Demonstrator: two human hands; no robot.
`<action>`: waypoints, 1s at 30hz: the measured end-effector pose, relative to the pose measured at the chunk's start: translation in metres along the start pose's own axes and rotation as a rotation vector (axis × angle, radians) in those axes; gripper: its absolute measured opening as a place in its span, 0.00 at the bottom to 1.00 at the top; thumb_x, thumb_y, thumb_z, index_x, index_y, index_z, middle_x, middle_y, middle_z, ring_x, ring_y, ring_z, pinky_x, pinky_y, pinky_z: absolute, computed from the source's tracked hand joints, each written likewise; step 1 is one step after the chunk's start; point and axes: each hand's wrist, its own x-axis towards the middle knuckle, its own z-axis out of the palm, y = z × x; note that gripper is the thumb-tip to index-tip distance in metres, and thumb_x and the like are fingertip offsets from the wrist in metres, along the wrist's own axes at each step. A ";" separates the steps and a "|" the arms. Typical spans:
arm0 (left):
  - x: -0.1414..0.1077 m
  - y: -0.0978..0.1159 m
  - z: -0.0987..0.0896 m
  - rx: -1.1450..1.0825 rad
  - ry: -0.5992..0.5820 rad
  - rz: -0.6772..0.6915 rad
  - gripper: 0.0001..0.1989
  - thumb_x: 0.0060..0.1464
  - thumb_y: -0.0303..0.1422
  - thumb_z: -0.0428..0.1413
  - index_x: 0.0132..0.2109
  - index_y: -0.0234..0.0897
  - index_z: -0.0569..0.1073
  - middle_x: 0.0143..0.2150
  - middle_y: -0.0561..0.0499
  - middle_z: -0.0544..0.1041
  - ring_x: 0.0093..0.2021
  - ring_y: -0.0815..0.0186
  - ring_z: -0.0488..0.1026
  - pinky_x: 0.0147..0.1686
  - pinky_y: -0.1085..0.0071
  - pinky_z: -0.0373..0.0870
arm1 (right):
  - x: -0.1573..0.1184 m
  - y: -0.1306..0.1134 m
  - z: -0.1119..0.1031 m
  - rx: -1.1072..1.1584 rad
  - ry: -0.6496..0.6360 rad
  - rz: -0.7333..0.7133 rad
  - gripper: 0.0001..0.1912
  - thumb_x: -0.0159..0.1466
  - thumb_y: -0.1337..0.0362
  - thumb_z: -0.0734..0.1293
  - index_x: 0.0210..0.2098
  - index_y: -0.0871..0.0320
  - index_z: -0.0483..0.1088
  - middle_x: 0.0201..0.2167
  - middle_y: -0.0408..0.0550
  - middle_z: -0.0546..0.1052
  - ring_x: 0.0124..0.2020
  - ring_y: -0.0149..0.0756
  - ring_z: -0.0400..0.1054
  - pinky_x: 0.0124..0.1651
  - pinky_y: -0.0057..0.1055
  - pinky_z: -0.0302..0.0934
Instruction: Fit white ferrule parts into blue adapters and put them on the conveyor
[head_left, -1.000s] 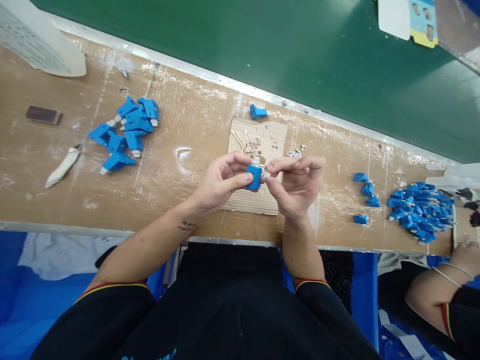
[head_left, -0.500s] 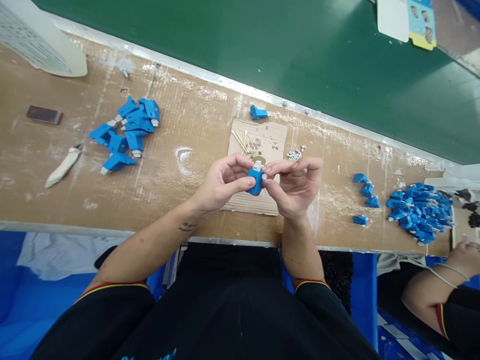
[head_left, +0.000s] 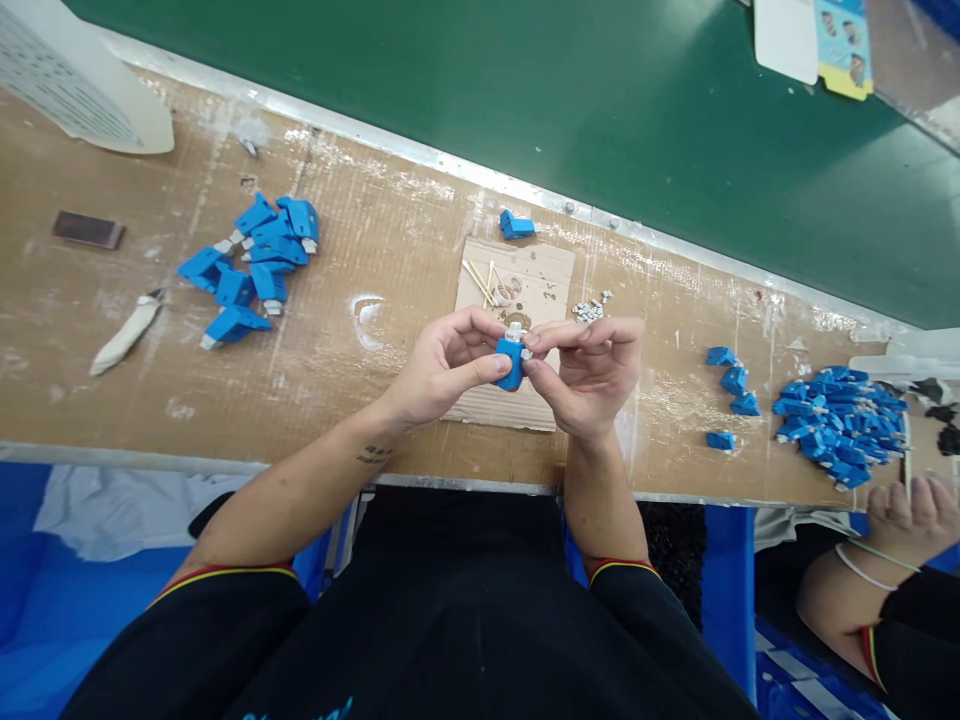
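My left hand [head_left: 452, 365] pinches a blue piece [head_left: 509, 366] that has a pale tip pointing away from me. A small white part [head_left: 526, 354] sits at the piece's right side, between the thumb and forefinger of my right hand [head_left: 592, 372]. Both hands are over a square of cardboard [head_left: 517, 410]. Thin sticks [head_left: 480, 283] lie on the cardboard beside brownish stains. Small grey-white bits [head_left: 592, 308] are heaped right of it, and one blue piece [head_left: 517, 225] rests just beyond its far edge.
Several blue pieces [head_left: 274, 245] and a wrapped blade [head_left: 127, 335] lie left. Further left is a dark block [head_left: 88, 229]. A large blue pile [head_left: 840, 425] is at right, near another person's hand [head_left: 911, 520]. A green surface [head_left: 450, 90] runs behind the table.
The other person's hand at the far right has moved nearer and shows curled fingers. My hands and the blue piece have hardly shifted.
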 end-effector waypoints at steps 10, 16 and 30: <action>-0.001 0.002 0.002 0.006 0.024 0.009 0.23 0.48 0.40 0.77 0.40 0.36 0.74 0.35 0.50 0.84 0.35 0.64 0.84 0.35 0.71 0.83 | 0.002 -0.005 0.001 0.099 0.012 -0.005 0.18 0.68 0.65 0.75 0.47 0.46 0.61 0.35 0.36 0.82 0.38 0.34 0.82 0.41 0.35 0.79; -0.001 0.006 0.004 0.058 0.027 0.038 0.23 0.47 0.39 0.78 0.39 0.35 0.74 0.35 0.49 0.84 0.35 0.64 0.84 0.33 0.73 0.82 | 0.002 -0.004 -0.002 0.041 0.009 0.006 0.19 0.69 0.61 0.75 0.46 0.46 0.60 0.34 0.35 0.83 0.36 0.35 0.82 0.41 0.37 0.80; 0.001 0.010 0.004 0.154 0.136 0.083 0.22 0.48 0.39 0.77 0.39 0.36 0.73 0.32 0.51 0.82 0.32 0.65 0.83 0.31 0.72 0.81 | 0.006 -0.003 -0.011 -0.069 0.031 -0.049 0.17 0.71 0.60 0.72 0.47 0.44 0.58 0.31 0.34 0.80 0.32 0.37 0.80 0.39 0.40 0.78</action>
